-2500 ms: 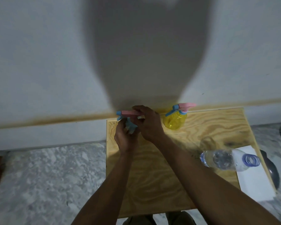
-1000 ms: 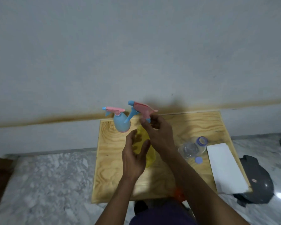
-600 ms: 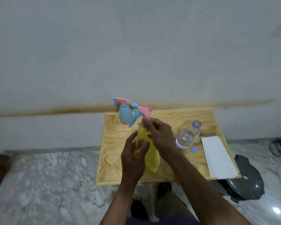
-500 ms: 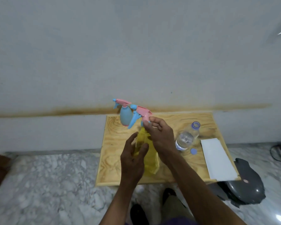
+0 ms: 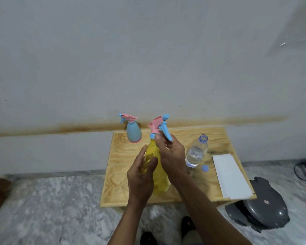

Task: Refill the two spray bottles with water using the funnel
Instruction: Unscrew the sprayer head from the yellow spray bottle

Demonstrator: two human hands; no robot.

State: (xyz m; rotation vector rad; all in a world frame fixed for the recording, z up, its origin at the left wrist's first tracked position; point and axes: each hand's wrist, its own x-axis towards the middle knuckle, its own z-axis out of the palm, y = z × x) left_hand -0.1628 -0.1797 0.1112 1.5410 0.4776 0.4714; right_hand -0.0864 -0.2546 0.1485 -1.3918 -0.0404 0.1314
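**Yellow bottle up in both hands, spray head under the fingers**

Held over the near middle of the light plywood table (image 5: 217, 138): the translucent yellow plastic spray bottle (image 5: 157, 167), upright with a slight lean. Gripped round its body by the left hand (image 5: 141, 175), thumb on the left side, fingers wrapped across the front. Pinched at the neck by the right hand (image 5: 171, 156), fingertips closed just under the pink-and-blue trigger spray head (image 5: 160, 125), trigger pointing down to the right.

Standing at the far left corner, against the wall: the pale blue pear-shaped spray bottle (image 5: 133, 131), pink trigger head on. Just right of the hands, a clear plastic water bottle (image 5: 196, 152), uncapped, partly filled, upright. Lying beside its base, the small blue cap (image 5: 205, 168). Further right, a white sheet of paper (image 5: 230, 175) flat along the table's right edge. Down on the marble floor, a dark grey lid-like object (image 5: 260, 209).
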